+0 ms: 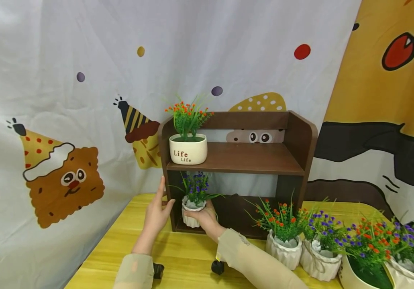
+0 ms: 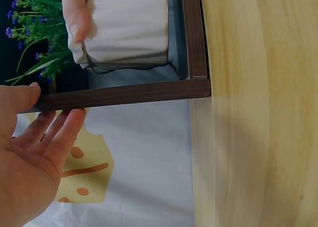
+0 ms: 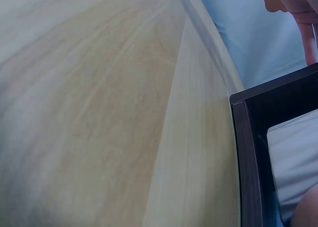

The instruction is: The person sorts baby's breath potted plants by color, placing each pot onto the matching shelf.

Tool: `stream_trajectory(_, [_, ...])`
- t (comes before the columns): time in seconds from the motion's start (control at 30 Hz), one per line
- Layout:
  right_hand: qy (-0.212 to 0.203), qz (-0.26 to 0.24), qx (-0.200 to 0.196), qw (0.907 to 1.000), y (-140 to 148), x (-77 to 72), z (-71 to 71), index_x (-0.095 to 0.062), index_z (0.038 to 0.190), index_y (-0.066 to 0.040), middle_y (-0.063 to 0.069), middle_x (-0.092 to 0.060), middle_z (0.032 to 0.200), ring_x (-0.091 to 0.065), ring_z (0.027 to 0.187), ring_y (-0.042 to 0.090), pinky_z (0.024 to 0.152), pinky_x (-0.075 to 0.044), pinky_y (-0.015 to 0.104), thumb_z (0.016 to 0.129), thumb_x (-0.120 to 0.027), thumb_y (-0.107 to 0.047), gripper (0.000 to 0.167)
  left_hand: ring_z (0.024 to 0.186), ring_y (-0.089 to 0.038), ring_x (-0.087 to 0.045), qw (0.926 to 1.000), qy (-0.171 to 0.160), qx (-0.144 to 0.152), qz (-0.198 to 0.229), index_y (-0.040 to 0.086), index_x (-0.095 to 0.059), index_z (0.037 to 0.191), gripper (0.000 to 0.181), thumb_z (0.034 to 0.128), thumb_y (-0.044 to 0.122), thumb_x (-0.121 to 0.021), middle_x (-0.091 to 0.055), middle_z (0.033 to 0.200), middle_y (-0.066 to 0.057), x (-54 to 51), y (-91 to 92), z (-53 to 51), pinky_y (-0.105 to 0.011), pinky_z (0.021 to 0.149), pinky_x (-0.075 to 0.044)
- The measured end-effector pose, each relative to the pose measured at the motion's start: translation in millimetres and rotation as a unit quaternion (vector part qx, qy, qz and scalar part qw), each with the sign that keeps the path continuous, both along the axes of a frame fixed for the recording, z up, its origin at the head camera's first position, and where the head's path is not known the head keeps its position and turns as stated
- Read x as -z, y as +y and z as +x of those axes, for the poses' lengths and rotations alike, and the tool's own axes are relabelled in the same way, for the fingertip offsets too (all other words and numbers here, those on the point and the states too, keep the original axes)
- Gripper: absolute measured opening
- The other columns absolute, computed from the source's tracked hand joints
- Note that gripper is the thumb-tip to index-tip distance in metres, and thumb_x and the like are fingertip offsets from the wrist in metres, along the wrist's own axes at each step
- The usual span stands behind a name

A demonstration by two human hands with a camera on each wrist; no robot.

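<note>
A two-tier brown wooden shelf [image 1: 253,158] stands at the back of the table. On its lower tier, at the left end, my right hand [image 1: 208,220] grips a white ceramic pot [image 1: 191,218] of purple artificial flowers [image 1: 196,188], thumb on the front. In the left wrist view that pot [image 2: 129,31] is close to the side panel [image 2: 134,93]. My left hand [image 1: 155,216] holds the shelf's left side panel, thumb on the inner side and nearly straight fingers outside. Above, on the upper tier, sits a cream "Life" planter [image 1: 188,150] with orange flowers.
Right of the shelf's front, several potted plants stand in a row: a white pot with orange flowers [image 1: 283,251], one with purple flowers [image 1: 320,261], a cream planter [image 1: 356,273] and another white pot [image 1: 410,275]. A cartoon-printed curtain [image 1: 120,72] hangs behind the yellow wood-grain table [image 1: 109,249].
</note>
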State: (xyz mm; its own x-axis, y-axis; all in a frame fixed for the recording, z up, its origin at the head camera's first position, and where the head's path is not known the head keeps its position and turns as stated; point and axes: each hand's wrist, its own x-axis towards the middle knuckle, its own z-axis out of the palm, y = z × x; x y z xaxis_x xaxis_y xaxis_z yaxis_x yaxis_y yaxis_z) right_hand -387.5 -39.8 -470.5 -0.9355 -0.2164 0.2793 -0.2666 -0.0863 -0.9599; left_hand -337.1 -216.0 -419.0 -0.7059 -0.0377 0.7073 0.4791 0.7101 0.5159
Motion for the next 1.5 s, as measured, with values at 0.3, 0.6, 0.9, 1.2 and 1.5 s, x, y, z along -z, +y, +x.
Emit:
stream_trajectory(0.3, [-0.011, -0.002, 0.009, 0.9999, 0.4, -17.2, 15.4, -0.034, 0.145, -0.009, 0.009, -0.049, 0.135, -0.05, 0.121, 0.026, 0.104, -0.041, 0.043, 0.079, -0.082, -0.014, 0.082, 0.083, -0.037, -0.068, 0.9999, -0.008, 0.005, 0.006, 0.027, -0.014, 0.158, 0.09, 0.0897, 0.005, -0.069, -0.058, 0.124, -0.03, -0.8, -0.4, 0.2, -0.049, 0.071, -0.057])
stream_trajectory(0.6, [-0.005, 0.002, 0.012, 0.9999, -3.5, -14.7, 14.7, -0.03, 0.147, -0.004, 0.015, -0.042, 0.143, -0.044, 0.129, 0.031, 0.105, -0.039, 0.046, 0.079, -0.08, -0.01, 0.085, 0.082, -0.037, -0.068, 1.0, -0.003, 0.005, 0.005, 0.026, -0.015, 0.158, 0.09, 0.0893, 0.004, -0.069, -0.058, 0.122, -0.03, 1.3, -0.5, -0.7, -0.048, 0.07, -0.057])
stream_trajectory(0.9, [-0.01, -0.013, 0.016, 0.9997, -10.3, 8.8, -4.7, -0.034, 0.146, -0.012, 0.009, -0.043, 0.142, -0.044, 0.129, 0.028, 0.105, -0.04, 0.045, 0.074, -0.085, -0.014, 0.089, 0.084, -0.037, -0.068, 0.9999, -0.013, 0.008, 0.001, 0.027, -0.013, 0.158, 0.089, 0.0907, 0.005, -0.068, -0.056, 0.126, -0.03, 2.1, -0.9, -1.1, -0.049, 0.071, -0.057])
stream_trajectory(1.2, [-0.057, 0.037, 0.031, 0.9972, -11.1, 2.4, -9.2, -0.023, 0.153, -0.011, 0.015, -0.03, 0.152, -0.035, 0.136, 0.033, 0.104, -0.039, 0.05, 0.073, -0.087, -0.028, 0.104, 0.085, -0.038, -0.068, 0.9999, -0.006, 0.011, 0.006, 0.027, -0.013, 0.158, 0.089, 0.091, 0.006, -0.068, -0.056, 0.125, -0.03, -1.8, -2.2, -2.8, -0.05, 0.071, -0.056])
stream_trajectory(1.5, [-0.038, 0.019, 0.01, 0.999, -6.1, 2.9, -6.2, -0.025, 0.151, -0.006, 0.017, -0.034, 0.149, -0.038, 0.134, 0.033, 0.104, -0.04, 0.049, 0.078, -0.083, -0.02, 0.094, 0.087, -0.038, -0.068, 0.9996, -0.023, 0.012, 0.007, 0.028, -0.012, 0.158, 0.088, 0.0918, 0.007, -0.067, -0.054, 0.13, -0.03, -0.7, -2.2, -1.8, -0.05, 0.074, -0.056])
